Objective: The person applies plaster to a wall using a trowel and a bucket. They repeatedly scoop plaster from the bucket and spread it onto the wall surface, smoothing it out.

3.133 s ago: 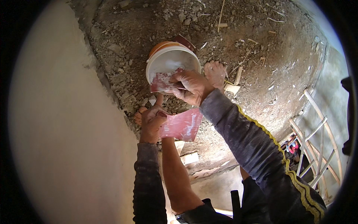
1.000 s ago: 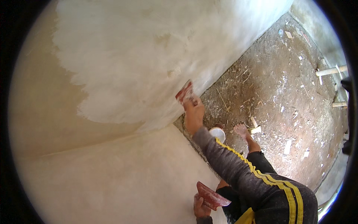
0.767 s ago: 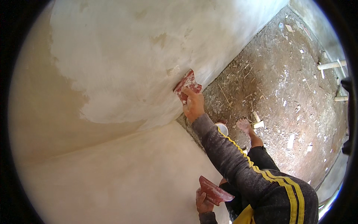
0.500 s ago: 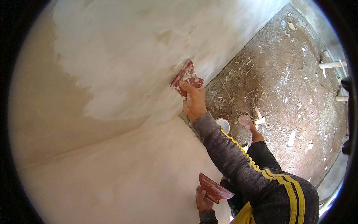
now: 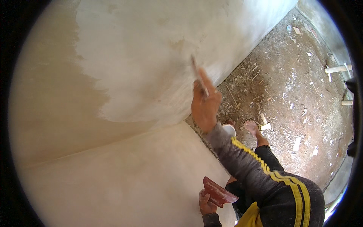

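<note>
Nearest the camera, at the lower edge of the view, the left hand (image 5: pixel 207 202) is closed around a red scraper blade (image 5: pixel 218 192). The blade is held flat and tilted, its broad face upward, just beside the pale wall and close to the person's lap.

Above it, the right forearm, in a dark sleeve with yellow stripes (image 5: pixel 261 162), extends up toward the wall. The right hand (image 5: pixel 205 108) grips a thin putty blade (image 5: pixel 198 75), seen nearly edge-on. The fingers are wrapped around its lower part, and the blade's edge is pressed against the wall (image 5: pixel 113 162).

The blade rests on the patch of white putty (image 5: pixel 151 64), near that patch's right-hand boundary. The white patch covers the upper middle of the wall. The surrounding wall is bare beige.

Below the right wrist, a white bucket (image 5: pixel 228 129) is partly hidden behind the sleeve. A bare foot (image 5: pixel 252 128) stands just beside it on the dirt floor (image 5: pixel 295 94), which is strewn with debris and pale chips.
</note>
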Demonstrator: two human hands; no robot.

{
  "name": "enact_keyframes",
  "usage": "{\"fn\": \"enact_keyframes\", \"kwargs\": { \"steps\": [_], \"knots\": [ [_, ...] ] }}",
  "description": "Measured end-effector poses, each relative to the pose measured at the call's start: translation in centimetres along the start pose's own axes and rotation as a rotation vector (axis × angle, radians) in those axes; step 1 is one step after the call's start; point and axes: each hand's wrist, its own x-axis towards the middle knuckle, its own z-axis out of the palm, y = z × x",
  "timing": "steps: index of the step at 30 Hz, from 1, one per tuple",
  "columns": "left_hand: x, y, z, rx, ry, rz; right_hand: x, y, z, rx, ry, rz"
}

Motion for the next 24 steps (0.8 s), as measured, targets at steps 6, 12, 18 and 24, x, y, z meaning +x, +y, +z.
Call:
{"fn": "enact_keyframes", "kwargs": {
  "steps": [6, 12, 18, 24],
  "knots": [
    [0.3, -0.1, 0.9, -0.003, 0.008, 0.018, 2.0, 0.5, 2.8, -0.418, -0.109, -0.433],
    [0.7, -0.1, 2.1, 0.039, -0.057, -0.003, 0.6, 2.4, -2.2, -0.287, -0.186, -0.061],
    [0.4, -0.2, 1.8, 0.002, -0.061, -0.014, 4.4, -0.5, 0.5, -0.268, -0.073, 0.107],
    [0.9, -0.2, 2.2, 0.048, -0.065, -0.037, -0.9, -3.0, -0.5, -0.13, -0.512, -0.278]
  ]
}}
